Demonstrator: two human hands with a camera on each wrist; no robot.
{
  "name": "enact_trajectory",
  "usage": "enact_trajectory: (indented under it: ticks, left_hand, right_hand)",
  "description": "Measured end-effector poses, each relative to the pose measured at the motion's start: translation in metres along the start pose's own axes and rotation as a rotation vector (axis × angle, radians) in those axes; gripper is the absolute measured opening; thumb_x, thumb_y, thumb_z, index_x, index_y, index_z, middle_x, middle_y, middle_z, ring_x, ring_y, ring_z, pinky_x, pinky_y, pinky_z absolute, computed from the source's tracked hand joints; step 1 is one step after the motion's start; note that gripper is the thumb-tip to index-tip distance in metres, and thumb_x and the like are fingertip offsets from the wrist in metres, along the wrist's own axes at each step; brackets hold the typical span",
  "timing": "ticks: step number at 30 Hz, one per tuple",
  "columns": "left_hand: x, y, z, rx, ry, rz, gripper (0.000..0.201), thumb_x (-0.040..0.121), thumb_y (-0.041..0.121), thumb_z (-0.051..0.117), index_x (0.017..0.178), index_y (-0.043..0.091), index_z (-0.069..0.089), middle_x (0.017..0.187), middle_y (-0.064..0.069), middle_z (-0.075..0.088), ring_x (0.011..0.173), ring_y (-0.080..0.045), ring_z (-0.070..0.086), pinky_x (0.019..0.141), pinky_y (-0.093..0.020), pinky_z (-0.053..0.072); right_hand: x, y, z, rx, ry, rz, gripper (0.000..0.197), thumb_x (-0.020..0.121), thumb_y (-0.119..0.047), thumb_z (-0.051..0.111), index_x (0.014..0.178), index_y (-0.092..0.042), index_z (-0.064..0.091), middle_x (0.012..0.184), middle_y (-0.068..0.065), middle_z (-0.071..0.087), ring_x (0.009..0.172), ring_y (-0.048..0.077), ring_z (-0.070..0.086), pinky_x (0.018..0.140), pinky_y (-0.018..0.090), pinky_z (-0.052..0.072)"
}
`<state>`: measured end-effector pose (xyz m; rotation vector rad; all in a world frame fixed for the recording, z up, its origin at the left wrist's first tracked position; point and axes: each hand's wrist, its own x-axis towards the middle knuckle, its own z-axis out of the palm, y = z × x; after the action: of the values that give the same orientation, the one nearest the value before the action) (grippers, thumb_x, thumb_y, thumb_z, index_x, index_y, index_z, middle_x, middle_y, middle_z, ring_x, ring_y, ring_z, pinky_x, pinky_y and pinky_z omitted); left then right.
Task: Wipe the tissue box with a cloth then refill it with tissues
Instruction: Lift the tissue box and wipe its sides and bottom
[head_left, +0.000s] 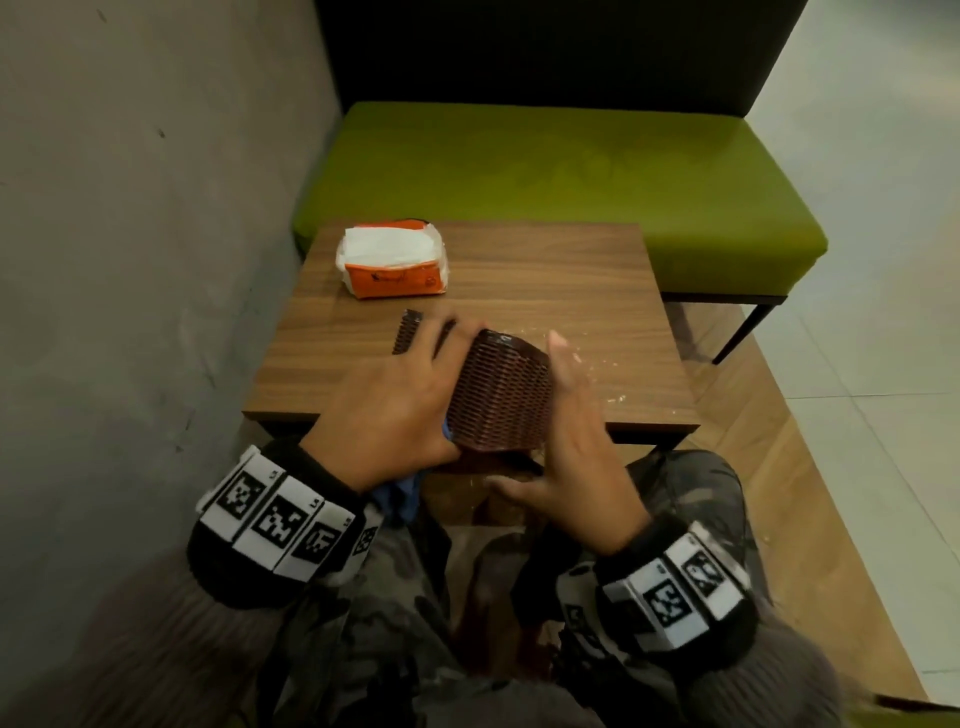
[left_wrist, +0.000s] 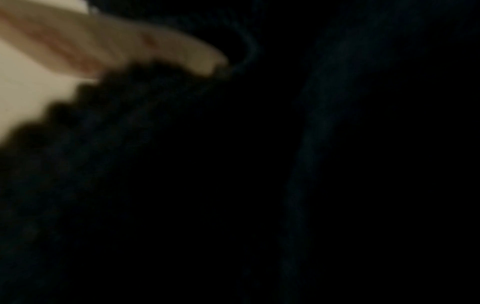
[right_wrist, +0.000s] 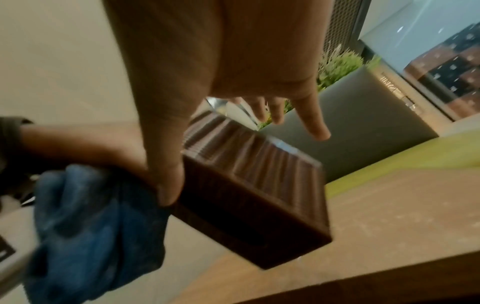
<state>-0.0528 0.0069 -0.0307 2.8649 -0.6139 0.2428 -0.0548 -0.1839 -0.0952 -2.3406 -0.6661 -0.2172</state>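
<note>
The brown woven tissue box (head_left: 501, 395) (right_wrist: 254, 185) is tilted in the air over the near edge of the wooden table (head_left: 519, 270). My left hand (head_left: 395, 395) grips its left side, fingers over the far end, with a blue cloth (head_left: 402, 496) (right_wrist: 91, 226) bunched between palm and box and hanging below. My right hand (head_left: 566, 431) stands open beside the box's right side; its thumb (right_wrist: 168, 185) touches the near corner and its fingers (right_wrist: 311, 119) are straight and clear of the box. The left wrist view is mostly dark, showing one finger (left_wrist: 168, 45) along the weave.
An orange pack of white tissues (head_left: 392, 265) lies at the table's far left. A woven brown piece (head_left: 405, 332) lies behind my left hand. White crumbs (head_left: 613, 364) dot the right side. A green bench (head_left: 519, 166) stands beyond, a grey wall (head_left: 130, 234) on the left.
</note>
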Motion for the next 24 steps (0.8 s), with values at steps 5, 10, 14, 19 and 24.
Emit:
enact_trajectory:
  ticks: [5, 10, 14, 19, 24]
  left_hand:
    - [0.000, 0.011, 0.003, 0.070, -0.001, 0.028, 0.092, 0.068, 0.056, 0.067, 0.142, 0.017, 0.028, 0.139, -0.007, 0.036, 0.076, -0.020, 0.061, 0.046, -0.023, 0.036]
    - [-0.005, -0.003, 0.000, -0.401, -0.058, 0.022, 0.106, 0.065, 0.036, 0.082, 0.146, 0.035, 0.015, 0.146, 0.004, 0.021, 0.123, -0.008, 0.043, 0.093, -0.024, 0.046]
    - [-0.003, -0.019, -0.015, -0.804, 0.255, -0.213, 0.069, 0.073, 0.017, 0.072, 0.136, 0.025, 0.044, 0.124, -0.002, 0.055, 0.109, -0.009, 0.055, 0.081, -0.019, 0.044]
    - [0.000, 0.002, -0.024, -0.818, 0.741, -0.339, 0.024, 0.090, 0.006, 0.047, 0.103, 0.005, 0.067, 0.104, -0.008, 0.067, 0.100, -0.014, 0.063, 0.092, -0.026, 0.048]
    - [-0.015, 0.046, 0.015, -0.357, 0.461, -0.032, 0.037, 0.090, 0.036, 0.055, 0.123, 0.020, 0.061, 0.130, -0.004, 0.054, 0.108, -0.017, 0.046, 0.093, -0.024, 0.039]
  right_hand:
    - [0.009, -0.003, 0.007, 0.106, 0.147, 0.087, 0.110, 0.058, -0.057, 0.072, 0.145, -0.008, 0.026, 0.134, 0.012, 0.040, 0.122, 0.024, 0.040, 0.105, 0.033, 0.031]
    - [0.004, 0.009, 0.002, 0.162, 0.196, 0.130, 0.104, 0.053, -0.059, 0.073, 0.135, -0.008, 0.034, 0.123, 0.006, 0.043, 0.113, 0.018, 0.041, 0.097, 0.041, 0.040]
    - [-0.001, 0.018, -0.003, 0.171, 0.205, 0.178, 0.106, 0.053, -0.057, 0.075, 0.137, -0.008, 0.034, 0.126, 0.005, 0.042, 0.117, 0.015, 0.040, 0.099, 0.037, 0.040]
    - [0.001, 0.018, -0.002, 0.188, 0.224, 0.171, 0.106, 0.051, -0.046, 0.081, 0.137, -0.008, 0.033, 0.126, 0.003, 0.040, 0.118, 0.012, 0.037, 0.099, 0.029, 0.036]
    - [0.003, 0.008, -0.002, 0.206, 0.263, 0.136, 0.101, 0.056, -0.052, 0.077, 0.136, -0.004, 0.036, 0.125, 0.009, 0.044, 0.115, 0.012, 0.040, 0.098, 0.027, 0.039]
